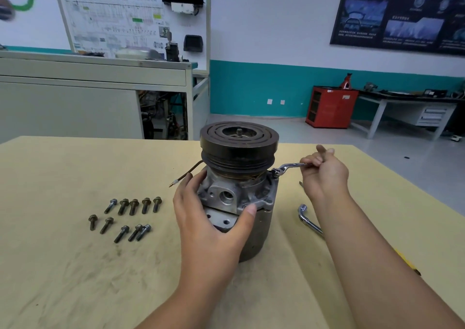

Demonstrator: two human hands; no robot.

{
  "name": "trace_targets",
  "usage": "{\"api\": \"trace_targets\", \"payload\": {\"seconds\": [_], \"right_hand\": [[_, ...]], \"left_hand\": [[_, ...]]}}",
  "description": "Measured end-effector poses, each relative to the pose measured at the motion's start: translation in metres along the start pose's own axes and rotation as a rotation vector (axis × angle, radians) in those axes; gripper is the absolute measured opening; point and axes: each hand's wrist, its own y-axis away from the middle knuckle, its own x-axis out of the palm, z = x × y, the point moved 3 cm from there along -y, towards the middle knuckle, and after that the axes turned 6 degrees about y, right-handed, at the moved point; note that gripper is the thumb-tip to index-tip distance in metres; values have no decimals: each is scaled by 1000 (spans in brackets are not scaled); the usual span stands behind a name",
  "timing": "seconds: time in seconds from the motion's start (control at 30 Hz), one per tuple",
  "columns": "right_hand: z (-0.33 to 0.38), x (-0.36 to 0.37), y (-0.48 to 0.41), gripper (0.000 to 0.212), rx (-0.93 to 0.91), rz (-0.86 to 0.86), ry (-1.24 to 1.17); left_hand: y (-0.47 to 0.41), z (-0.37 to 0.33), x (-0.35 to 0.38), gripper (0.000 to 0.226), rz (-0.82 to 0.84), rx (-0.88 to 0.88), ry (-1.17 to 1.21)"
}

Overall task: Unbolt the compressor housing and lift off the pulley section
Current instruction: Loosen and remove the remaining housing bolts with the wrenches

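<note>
Reaching in from the near edge of the table [75,265], the left hand [208,223] is cupping the compressor housing [234,198], fingers [190,180] spread round its left side, thumb pressing the front flange. The right hand [324,175] is pinching the handle of a wrench [289,167] whose head is sitting at the housing's right rim, under the pulley [239,147]. The compressor housing is standing upright mid-table.

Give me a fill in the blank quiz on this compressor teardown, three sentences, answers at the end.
1. The right hand holds a ___ with its head at the upper rim of the compressor housing.
2. The pulley sits on ___ of the housing.
3. The loose bolts lie on the table to the ___ of the compressor.
Answers: wrench; top; left.
</note>
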Motion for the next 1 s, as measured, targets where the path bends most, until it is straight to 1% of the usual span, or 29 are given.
{"api": "trace_targets", "payload": {"seconds": [0.17,0.3,0.37,0.43,0.53,0.6,0.63,0.7,0.77,0.83,0.87,0.93,0.97,1.0], "right_hand": [[-15,15,-11,28,78,91,-21],[-23,35,-8,27,103,254,29],[-28,43,-5,19,107,310,131],[-34,45,-3,14,120,339,321],[-41,44,1,30,157,396,544],[-40,48,6,25,134,489,668],[-39,50,8,21,127,542,702],[-36,53,10,20,150,595,698],[-35,50,10,24,179,568,688],[-31,43,10,30,218,481,668],[-29,40,10,29,228,438,604],[-19,36,11,25,234,347,363],[-12,35,12,26,205,302,256],[-5,33,15,25,145,263,200]], "left_hand": [[1,2,1,62,-6,-9,-8],[1,1,1,62,-2,-4,-6],[1,0,1,63,-8,-2,-8],[1,1,1,64,-8,-18,-6],[1,0,1,63,-6,-28,-12],[1,0,1,64,-7,-12,-20],[1,0,1,64,-7,-4,-23],[1,-1,1,67,-5,2,-31],[1,-2,0,70,1,-5,-37],[1,-4,0,66,10,-10,-34],[1,-4,-1,64,14,-12,-34],[0,-4,-1,61,25,-23,-34],[1,-4,-1,60,31,-29,-35],[1,-4,-1,59,37,-32,-34]]}}
